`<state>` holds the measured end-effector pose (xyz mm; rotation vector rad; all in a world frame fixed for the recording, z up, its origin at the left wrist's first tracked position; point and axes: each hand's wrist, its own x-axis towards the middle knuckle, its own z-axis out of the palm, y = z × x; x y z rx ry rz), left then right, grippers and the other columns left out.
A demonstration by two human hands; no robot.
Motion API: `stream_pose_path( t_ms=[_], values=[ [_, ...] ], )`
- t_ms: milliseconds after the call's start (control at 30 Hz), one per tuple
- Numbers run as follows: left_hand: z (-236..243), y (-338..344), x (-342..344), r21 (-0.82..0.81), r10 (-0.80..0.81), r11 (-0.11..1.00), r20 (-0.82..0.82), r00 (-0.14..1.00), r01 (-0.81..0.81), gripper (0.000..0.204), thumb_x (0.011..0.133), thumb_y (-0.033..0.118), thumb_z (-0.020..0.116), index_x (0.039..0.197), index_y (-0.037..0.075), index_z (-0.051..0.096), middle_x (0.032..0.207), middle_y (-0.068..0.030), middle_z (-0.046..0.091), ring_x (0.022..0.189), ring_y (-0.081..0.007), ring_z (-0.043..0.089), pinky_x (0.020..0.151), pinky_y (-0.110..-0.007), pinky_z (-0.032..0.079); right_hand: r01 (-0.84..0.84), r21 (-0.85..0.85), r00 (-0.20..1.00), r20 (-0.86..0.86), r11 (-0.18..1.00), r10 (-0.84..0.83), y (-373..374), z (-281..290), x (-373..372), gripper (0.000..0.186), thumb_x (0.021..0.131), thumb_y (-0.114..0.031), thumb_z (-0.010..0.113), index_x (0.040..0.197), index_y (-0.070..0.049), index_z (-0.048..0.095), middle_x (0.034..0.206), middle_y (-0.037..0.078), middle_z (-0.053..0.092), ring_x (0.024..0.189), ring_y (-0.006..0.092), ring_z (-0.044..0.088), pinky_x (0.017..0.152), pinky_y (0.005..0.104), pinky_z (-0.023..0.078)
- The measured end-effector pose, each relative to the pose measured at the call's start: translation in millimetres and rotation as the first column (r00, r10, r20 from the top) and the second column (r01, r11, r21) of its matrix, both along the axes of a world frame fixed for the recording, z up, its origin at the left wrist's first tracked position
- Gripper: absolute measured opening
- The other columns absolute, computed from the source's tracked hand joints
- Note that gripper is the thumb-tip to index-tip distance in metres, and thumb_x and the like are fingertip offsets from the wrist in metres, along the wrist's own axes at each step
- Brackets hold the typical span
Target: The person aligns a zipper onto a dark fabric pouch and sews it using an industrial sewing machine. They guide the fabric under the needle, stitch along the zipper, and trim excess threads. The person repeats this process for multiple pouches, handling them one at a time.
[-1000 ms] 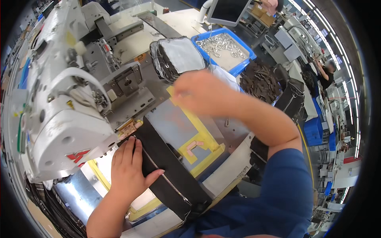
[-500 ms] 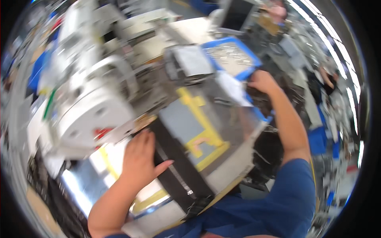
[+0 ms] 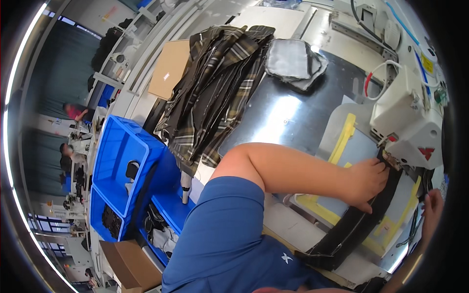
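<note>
My left hand (image 3: 367, 182) lies over a long black fabric strip (image 3: 352, 229), close beneath the white sewing machine head (image 3: 408, 115). Its fingers bend a little over the cloth and the thumb stands apart. From there the strip runs toward my body, crossing a flat plate edged with yellow tape (image 3: 342, 139). My right hand (image 3: 432, 215) shows only partly at the far right, beside the machine, its fingertips apart near a dark cord-like piece. I see nothing held in it.
Plaid fabric pieces (image 3: 215, 93) are heaped at the far left of the table by a brown cardboard piece (image 3: 168, 68). A stack of grey-white pieces (image 3: 289, 59) lies on the shiny metal plate (image 3: 273, 115). Blue bins (image 3: 116, 161) and an open carton (image 3: 129, 266) stand at left.
My view has swung to the left, bringing the plaid heap and bins in. The right hand has left the blue-rimmed tray and come near the machine. The left hand stays on the strip.
</note>
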<state>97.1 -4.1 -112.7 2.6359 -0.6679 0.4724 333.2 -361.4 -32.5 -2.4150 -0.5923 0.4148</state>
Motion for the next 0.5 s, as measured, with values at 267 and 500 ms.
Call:
stream_pose_path(
  t_ms=[267, 500],
  values=[
    [7.8, -5.0, -7.9, -0.015, -0.137, 0.991, -0.104, 0.985, 0.136, 0.060, 0.083, 0.053, 0.077, 0.108, -0.001, 0.077, 0.121, -0.0181, 0.069, 0.124, -0.0376, 0.058, 0.112, -0.050, 0.042, -0.062, 0.240, 0.970, -0.212, 0.969, 0.114, 133.4, -70.5, -51.6, 0.029, 0.099, -0.019, 0.074, 0.121, -0.004, 0.062, 0.092, 0.002, 0.066, 0.075, 0.0093, 0.062, 0.062, 0.0249, 0.049],
    [30.6, 8.1, -10.3, 0.026, -0.093, 0.995, -0.045, 0.995, 0.095, 0.059, 0.086, 0.045, 0.079, 0.119, -0.003, 0.071, 0.126, -0.0199, 0.068, 0.124, -0.0366, 0.063, 0.109, -0.048, 0.050, -0.317, 0.292, 0.913, -0.162, 0.902, 0.374, 163.5, -34.8, -66.4, 0.020, 0.096, -0.021, 0.076, 0.098, -0.001, 0.076, 0.075, 0.008, 0.068, 0.068, 0.0118, 0.058, 0.064, 0.0348, 0.050]
  ],
)
